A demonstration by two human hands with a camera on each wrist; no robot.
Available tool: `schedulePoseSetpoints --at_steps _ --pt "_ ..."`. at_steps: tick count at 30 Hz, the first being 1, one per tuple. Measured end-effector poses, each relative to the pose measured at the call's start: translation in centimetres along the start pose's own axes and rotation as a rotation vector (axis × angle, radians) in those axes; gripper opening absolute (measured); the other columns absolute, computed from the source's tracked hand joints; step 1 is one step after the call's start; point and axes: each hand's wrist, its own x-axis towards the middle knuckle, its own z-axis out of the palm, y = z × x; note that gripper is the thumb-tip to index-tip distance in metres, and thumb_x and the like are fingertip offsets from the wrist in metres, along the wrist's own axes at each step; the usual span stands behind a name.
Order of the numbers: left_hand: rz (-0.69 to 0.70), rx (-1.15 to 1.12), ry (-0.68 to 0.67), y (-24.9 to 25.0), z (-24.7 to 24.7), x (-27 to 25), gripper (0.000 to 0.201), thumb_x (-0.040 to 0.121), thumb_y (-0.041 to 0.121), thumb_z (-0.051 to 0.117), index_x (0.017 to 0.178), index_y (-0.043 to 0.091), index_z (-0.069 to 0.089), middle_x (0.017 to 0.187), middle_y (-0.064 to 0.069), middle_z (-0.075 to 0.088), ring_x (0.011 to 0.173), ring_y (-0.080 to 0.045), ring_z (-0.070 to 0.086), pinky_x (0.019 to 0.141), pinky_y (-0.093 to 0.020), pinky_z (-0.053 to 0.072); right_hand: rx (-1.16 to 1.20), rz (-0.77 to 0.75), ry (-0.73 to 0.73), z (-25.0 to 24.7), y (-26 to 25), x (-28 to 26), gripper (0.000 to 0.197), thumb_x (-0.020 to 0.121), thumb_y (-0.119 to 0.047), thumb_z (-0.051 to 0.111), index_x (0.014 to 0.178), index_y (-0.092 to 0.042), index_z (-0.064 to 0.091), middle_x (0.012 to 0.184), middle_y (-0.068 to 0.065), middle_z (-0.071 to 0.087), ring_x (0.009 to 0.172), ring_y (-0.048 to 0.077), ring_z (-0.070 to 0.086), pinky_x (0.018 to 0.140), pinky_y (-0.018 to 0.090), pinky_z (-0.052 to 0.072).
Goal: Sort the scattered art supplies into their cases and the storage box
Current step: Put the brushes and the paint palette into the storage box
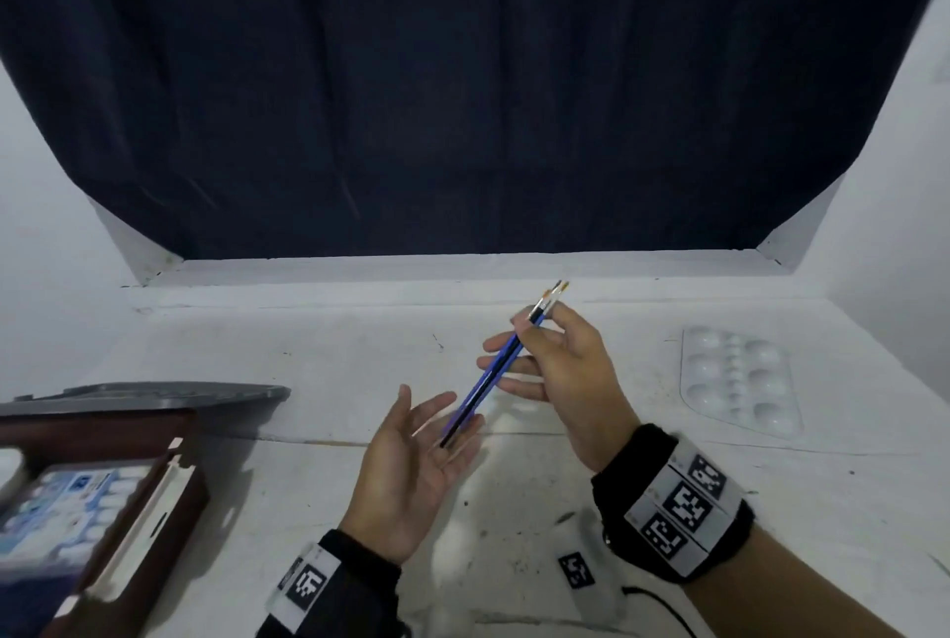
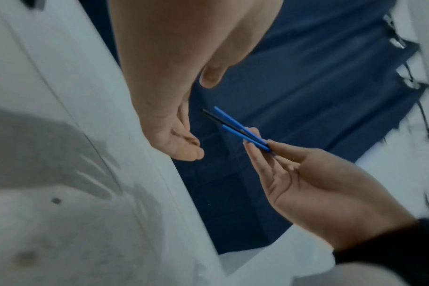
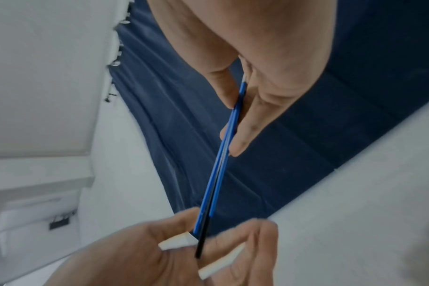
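While right hand [image 1: 563,383] pinches brushes [image 1: 501,365] (three), left hand [image 1: 411,470] spread

Bare desk [image 1: 360,354] lies open between the wooden paint case [image 1: 128,498] at the left edge, with the grey lid [image 1: 169,391] just behind it, and the white palette [image 1: 740,380] far right. Both hands hover mid-desk. The dark curtain [image 1: 462,97] closes off the back.

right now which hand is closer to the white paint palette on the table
Right. The right hand holds the brushes just left of the paint palette. The left hand is open, palm up, farther left, toward the wooden case.
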Motion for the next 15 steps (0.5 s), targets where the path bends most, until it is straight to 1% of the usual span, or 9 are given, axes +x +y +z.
schedulePoseSetpoints --at_steps 1,3,5,6,8,11,13,14,15 --pt "-0.031 -0.104 -0.001 0.6 0.5 -0.1 0.054 0.101 0.044 0.049 0.123 -0.003 0.06 0.127 -0.03 0.063 0.114 -0.04 0.065 0.097 -0.046 0.05 -0.025 -0.034 -0.027 0.4 -1.2 0.0 0.02 0.103 -0.025 0.048 0.104 -0.005 0.051 0.092 0.014 0.075 0.081 0.026 0.075 0.072 0.033 0.062" --pt "-0.08 -0.271 -0.027 1.7 1.2 -0.4 0.056 0.101 0.043 0.05 0.125 -0.006 0.058 0.127 -0.032 0.062 0.115 -0.042 0.064 0.099 -0.048 0.049 -0.091 -0.078 -0.092 1.3 -3.2 0.0 0.019 0.103 -0.026 0.048 0.105 -0.007 0.051 0.093 0.013 0.074 0.08 0.026 0.075 0.075 0.035 0.062" --pt "-0.121 -0.388 -0.077 2.4 1.8 -0.9 0.06 0.101 0.044 0.047 0.128 -0.009 0.056 0.126 -0.032 0.062 0.117 -0.045 0.063 0.106 -0.049 0.045 -0.173 -0.106 -0.166 2.3 -4.4 0.1 0.018 0.103 -0.027 0.047 0.105 -0.01 0.051 0.093 0.012 0.074 0.08 0.025 0.075 0.077 0.038 0.061" --pt "-0.136 -0.418 -0.104 2.7 2.2 -1.1 0.061 0.102 0.044 0.045 0.129 -0.01 0.055 0.127 -0.032 0.062 0.118 -0.044 0.062 0.108 -0.049 0.044 -0.213 -0.118 -0.198 2.8 -4.7 0.2 0.017 0.104 -0.027 0.047 0.106 -0.01 0.051 0.094 0.011 0.074 0.08 0.025 0.075 0.076 0.039 0.06" --pt "-0.156 -0.441 -0.146 3.1 2.9 -1.6 0.063 0.102 0.044 0.042 0.127 -0.011 0.057 0.126 -0.031 0.062 0.118 -0.042 0.062 0.107 -0.048 0.044 -0.275 -0.141 -0.244 3.8 -4.9 0.2 0.016 0.104 -0.026 0.047 0.106 -0.01 0.051 0.093 0.01 0.074 0.08 0.024 0.074 0.073 0.041 0.06" --pt "-0.172 -0.47 -0.182 3.7 3.5 -2.2 0.059 0.103 0.043 0.04 0.118 -0.01 0.062 0.12 -0.029 0.064 0.107 -0.041 0.067 0.1 -0.049 0.047 -0.323 -0.177 -0.266 4.9 -4.8 0.2 0.012 0.103 -0.025 0.049 0.103 -0.013 0.052 0.091 0.007 0.075 0.08 0.02 0.074 0.062 0.033 0.059" --pt "-0.171 -0.483 -0.172 4.0 3.3 -2.3 0.058 0.102 0.041 0.04 0.11 -0.01 0.067 0.117 -0.021 0.065 0.11 -0.031 0.065 0.1 -0.046 0.047 -0.332 -0.176 -0.273 5.4 -4.3 0.1 0.01 0.102 -0.022 0.05 0.102 -0.012 0.053 0.09 0.006 0.075 0.079 0.019 0.074 0.061 0.032 0.059" --pt "-0.164 -0.489 -0.16 4.1 2.9 -2.4 0.057 0.102 0.04 0.04 0.107 -0.01 0.068 0.111 -0.016 0.064 0.109 -0.024 0.06 0.103 -0.04 0.046 -0.331 -0.166 -0.279 5.6 -3.8 -0.1 0.009 0.102 -0.021 0.051 0.102 -0.012 0.054 0.09 0.006 0.074 0.079 0.019 0.074 0.064 0.035 0.061" --pt "-0.157 -0.498 -0.15 4.2 2.6 -2.4 0.055 0.102 0.039 0.041 0.104 -0.009 0.069 0.103 -0.012 0.061 0.103 -0.02 0.056 0.107 -0.034 0.042 -0.329 -0.15 -0.289 5.9 -3.4 -0.2 0.009 0.101 -0.02 0.052 0.101 -0.012 0.055 0.09 0.006 0.074 0.079 0.02 0.074 0.068 0.039 0.062"
